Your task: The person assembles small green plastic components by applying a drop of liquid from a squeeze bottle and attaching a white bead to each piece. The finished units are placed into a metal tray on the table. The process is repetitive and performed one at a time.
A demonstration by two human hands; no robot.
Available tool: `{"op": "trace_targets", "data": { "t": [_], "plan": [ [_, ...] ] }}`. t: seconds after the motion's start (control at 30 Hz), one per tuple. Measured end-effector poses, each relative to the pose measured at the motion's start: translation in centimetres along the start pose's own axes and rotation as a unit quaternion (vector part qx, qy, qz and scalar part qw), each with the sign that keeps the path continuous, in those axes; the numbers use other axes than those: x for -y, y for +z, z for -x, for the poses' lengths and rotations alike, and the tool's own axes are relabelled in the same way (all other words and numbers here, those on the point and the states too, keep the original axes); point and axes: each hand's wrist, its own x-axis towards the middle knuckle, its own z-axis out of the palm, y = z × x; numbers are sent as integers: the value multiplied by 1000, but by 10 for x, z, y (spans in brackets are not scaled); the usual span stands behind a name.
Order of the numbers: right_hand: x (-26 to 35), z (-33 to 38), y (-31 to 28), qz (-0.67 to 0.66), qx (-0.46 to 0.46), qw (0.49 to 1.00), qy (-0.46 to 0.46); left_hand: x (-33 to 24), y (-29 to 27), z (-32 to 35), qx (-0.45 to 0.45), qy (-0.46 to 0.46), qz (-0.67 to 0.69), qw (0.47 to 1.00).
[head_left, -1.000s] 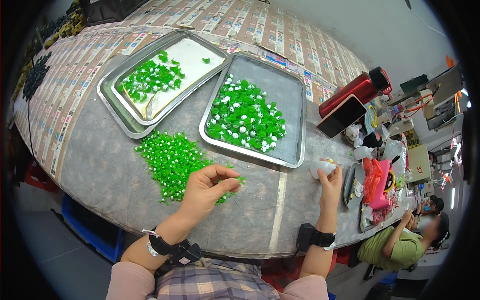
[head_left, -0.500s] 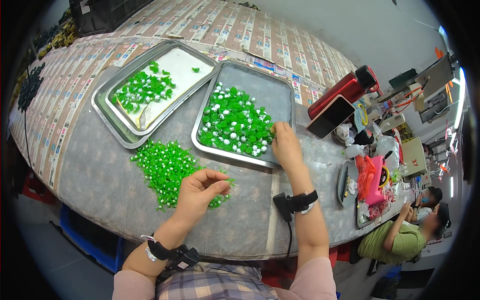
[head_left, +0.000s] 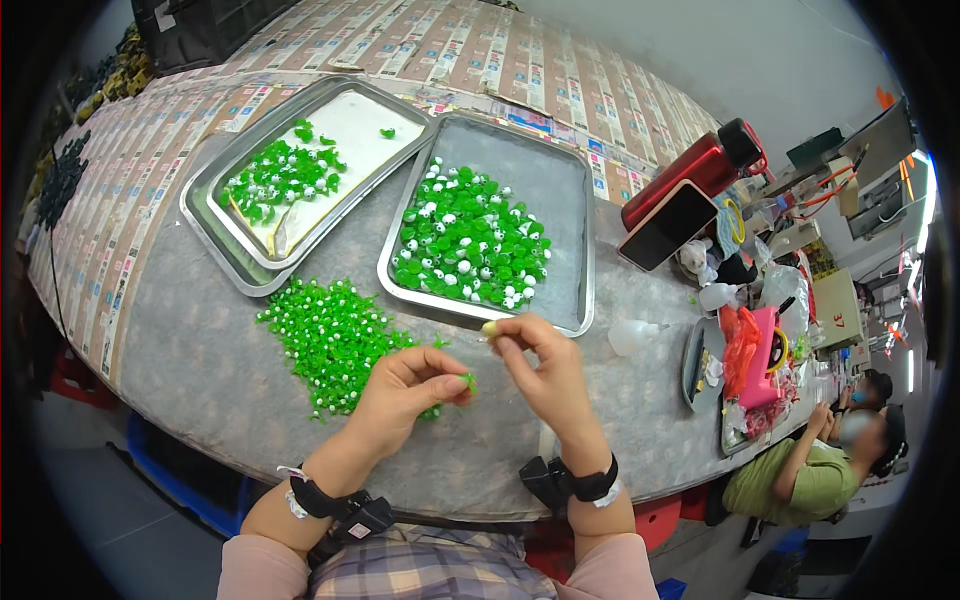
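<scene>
My left hand (head_left: 405, 388) is closed in a pinch on a small green plastic piece (head_left: 469, 382), which sticks out past the thumb. Beside it, my right hand (head_left: 545, 372) pinches thumb and forefinger together. Something small and pale yellowish shows at those fingertips, too small to name. Just left of my left hand lies a loose heap of small green pieces with white dots (head_left: 335, 340). Beyond both hands stands a metal tray (head_left: 560, 200) with a pile of green pieces and white eye-like balls (head_left: 465, 240).
A second metal tray (head_left: 385, 110) with fewer such pieces stands at the far left, its rim meeting the first. To the right are a red flask (head_left: 680, 175), a phone (head_left: 668, 225), a small translucent bottle (head_left: 630, 337) and a pink holder (head_left: 757, 360). Another person (head_left: 800, 480) sits at far right.
My right hand has come back from the tray's right side toward me and now hovers near my left hand. The left hand has shifted slightly right, still pinching the green piece.
</scene>
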Motion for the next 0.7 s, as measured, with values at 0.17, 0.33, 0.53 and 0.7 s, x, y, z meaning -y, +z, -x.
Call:
{"op": "trace_targets", "data": {
  "t": [0.17,0.33,0.53,0.7],
  "plan": [
    [-5,1,-10,75,-102,992,-3,0,-10,-8,-93,44,54,993],
    [9,9,5,80,58,995,10,-5,-16,-10,-106,108,73,986],
    [11,15,2,192,285,938,44,-7,-19,-5,-108,112,83,984],
    [10,15,6,227,280,933,16,-7,-17,-5,-93,106,87,986]
  ]
}}
